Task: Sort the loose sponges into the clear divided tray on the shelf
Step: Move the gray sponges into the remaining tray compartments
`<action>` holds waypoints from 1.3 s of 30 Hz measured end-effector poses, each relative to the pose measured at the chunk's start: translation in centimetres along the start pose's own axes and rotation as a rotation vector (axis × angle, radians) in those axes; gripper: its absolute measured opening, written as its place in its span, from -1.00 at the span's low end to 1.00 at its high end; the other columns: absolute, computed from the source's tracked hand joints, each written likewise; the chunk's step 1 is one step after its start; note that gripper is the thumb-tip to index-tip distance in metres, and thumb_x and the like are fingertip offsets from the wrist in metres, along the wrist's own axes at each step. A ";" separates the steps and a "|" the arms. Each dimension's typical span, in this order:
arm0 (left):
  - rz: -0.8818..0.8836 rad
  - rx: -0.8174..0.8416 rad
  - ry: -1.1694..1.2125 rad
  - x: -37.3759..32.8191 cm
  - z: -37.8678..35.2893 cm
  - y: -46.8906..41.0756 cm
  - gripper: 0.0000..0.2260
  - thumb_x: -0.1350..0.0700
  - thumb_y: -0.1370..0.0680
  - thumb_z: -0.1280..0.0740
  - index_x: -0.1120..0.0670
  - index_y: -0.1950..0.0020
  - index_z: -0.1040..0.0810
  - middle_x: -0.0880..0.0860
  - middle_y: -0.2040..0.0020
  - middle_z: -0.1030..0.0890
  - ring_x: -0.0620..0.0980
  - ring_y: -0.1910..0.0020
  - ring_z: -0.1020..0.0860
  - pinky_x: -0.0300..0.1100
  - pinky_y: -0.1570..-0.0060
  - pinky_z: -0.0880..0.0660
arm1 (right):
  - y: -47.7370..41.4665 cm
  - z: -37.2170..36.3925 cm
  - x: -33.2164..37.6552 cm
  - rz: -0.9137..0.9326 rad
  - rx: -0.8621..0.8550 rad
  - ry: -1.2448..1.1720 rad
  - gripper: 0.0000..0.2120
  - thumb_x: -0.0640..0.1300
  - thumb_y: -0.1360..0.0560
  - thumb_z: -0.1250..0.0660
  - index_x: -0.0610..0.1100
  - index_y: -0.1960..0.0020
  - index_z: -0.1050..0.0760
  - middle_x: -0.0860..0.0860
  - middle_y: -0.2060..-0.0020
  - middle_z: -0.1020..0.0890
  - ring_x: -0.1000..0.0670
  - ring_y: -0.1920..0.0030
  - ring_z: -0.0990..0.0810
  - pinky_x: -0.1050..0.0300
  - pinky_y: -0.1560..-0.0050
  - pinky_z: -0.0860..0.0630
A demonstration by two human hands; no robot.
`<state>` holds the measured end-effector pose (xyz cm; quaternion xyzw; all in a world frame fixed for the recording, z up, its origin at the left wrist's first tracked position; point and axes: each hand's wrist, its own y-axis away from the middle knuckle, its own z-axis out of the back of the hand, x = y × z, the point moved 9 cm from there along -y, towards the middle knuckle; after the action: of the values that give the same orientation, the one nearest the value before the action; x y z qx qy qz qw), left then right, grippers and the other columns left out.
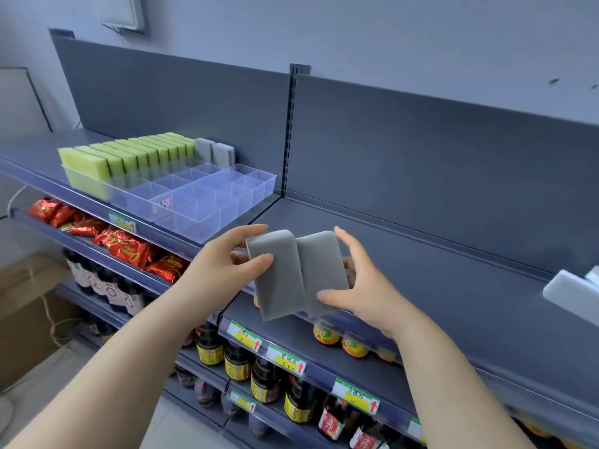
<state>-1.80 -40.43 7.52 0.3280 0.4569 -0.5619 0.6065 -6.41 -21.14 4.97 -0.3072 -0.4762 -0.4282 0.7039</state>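
Observation:
Two grey sponges are held side by side in front of the top shelf's front edge. My left hand [227,257] pinches the left grey sponge [278,277]; my right hand [359,286] grips the right grey sponge [324,270]. The clear divided tray [207,202] sits on the shelf up and to the left of my hands. A row of several yellow-green sponges [129,157] stands upright along its left side. Two grey sponges [215,153] stand at its far end. Most of its other compartments hold nothing.
White sponges [573,293] lie at the right end of the dark grey shelf [421,254]. Below are red snack packets [126,247], dark sauce bottles [259,374] and price tags. A cardboard box [29,315] stands on the floor at left.

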 end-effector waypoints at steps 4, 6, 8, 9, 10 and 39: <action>0.007 -0.012 -0.045 1.2 3.1 -2.8 -0.68 0.04 -0.49 -0.37 -0.32 -0.14 -0.45 -0.02 0.15 -0.62 -0.08 0.18 -0.59 -0.26 0.19 -0.49 | -5.3 -2.1 1.7 0.066 0.024 0.005 -0.27 -0.08 -0.42 -0.42 0.55 -0.22 -0.06 0.04 -0.10 -0.50 0.05 -0.08 -0.56 0.06 -0.12 -0.52; -0.012 -0.035 -0.072 1.4 5.0 -4.8 -0.67 0.05 -0.49 -0.37 -0.29 -0.17 -0.46 -0.02 0.13 -0.61 -0.18 0.26 -0.56 -0.38 0.31 -0.45 | -8.4 -3.3 2.5 0.096 0.036 0.013 -0.42 -0.04 -0.48 -0.35 0.50 -0.21 -0.14 0.04 -0.09 -0.51 0.04 -0.09 -0.55 0.07 -0.12 -0.51; -0.036 -0.047 -0.107 1.5 7.0 -7.4 -0.67 0.07 -0.49 -0.38 -0.26 -0.19 -0.46 -0.05 0.11 -0.61 -0.28 0.30 -0.53 -0.46 0.40 -0.39 | -11.7 -4.0 3.3 0.109 0.033 -0.010 -0.55 -0.02 -0.50 -0.32 0.41 -0.19 -0.22 0.03 -0.06 -0.55 0.03 -0.08 -0.55 0.06 -0.09 -0.53; -0.044 -0.045 -0.128 1.5 8.0 -8.9 -0.66 0.07 -0.49 -0.38 -0.26 -0.18 -0.47 -0.09 0.09 -0.61 -0.31 0.29 -0.53 -0.46 0.41 -0.38 | -13.4 -4.1 3.7 0.115 0.022 -0.026 -0.61 -0.03 -0.50 -0.31 0.34 -0.18 -0.26 0.04 -0.04 -0.57 0.03 -0.07 -0.56 0.08 -0.05 -0.54; -0.052 -0.043 -0.150 1.4 8.9 -10.4 -0.66 0.07 -0.48 -0.38 -0.27 -0.18 -0.47 -0.13 0.07 -0.61 -0.33 0.24 -0.54 -0.43 0.36 -0.40 | -15.2 -4.1 4.3 0.125 0.005 -0.039 -0.65 -0.04 -0.50 -0.31 0.28 -0.17 -0.29 0.05 -0.03 -0.58 0.05 -0.05 -0.57 0.11 -0.01 -0.54; -0.436 0.200 -0.521 6.7 27.9 -43.1 -0.74 0.06 -0.39 -0.47 -0.18 0.00 -0.52 -0.23 0.12 -0.56 -0.32 0.17 -0.53 -0.52 0.25 -0.33 | -40.2 -10.4 12.5 0.095 -0.655 0.225 -0.67 -0.22 -0.45 -0.32 0.11 -0.12 -0.41 0.15 -0.01 -0.54 0.10 0.02 -0.54 0.10 -0.04 -0.54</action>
<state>-39.20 -75.00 16.60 0.1261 0.2886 -0.7849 0.5336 -35.90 -51.63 13.94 -0.4895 -0.2180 -0.5563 0.6352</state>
